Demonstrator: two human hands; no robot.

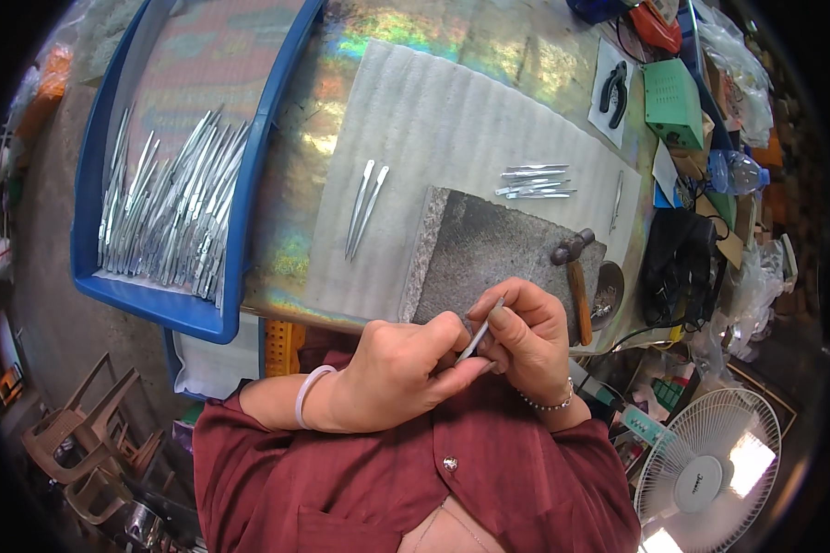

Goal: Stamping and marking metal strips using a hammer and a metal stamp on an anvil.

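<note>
Close to my chest, both hands hold one slim, tapered metal piece (479,337) that looks like tweezers. My left hand (392,373) pinches its lower end between thumb and fingers. The thumb and fingers of my right hand (533,339) close around its upper, pointed part. Just beyond them lies a dark, rough stone block (498,244), with a hammer (578,300) resting along its right side. Left of the block, two similar metal pieces (364,210) lie side by side on a white foam sheet (452,115). Several more pieces (537,182) are piled beyond the block.
A blue tray (269,120) full of such metal pieces stands at the left. A small round dish (609,293) sits right of the hammer. Black-handled pliers (613,95), a green box (673,103) and a bottle (738,172) are at far right; a fan (707,470) stands near right.
</note>
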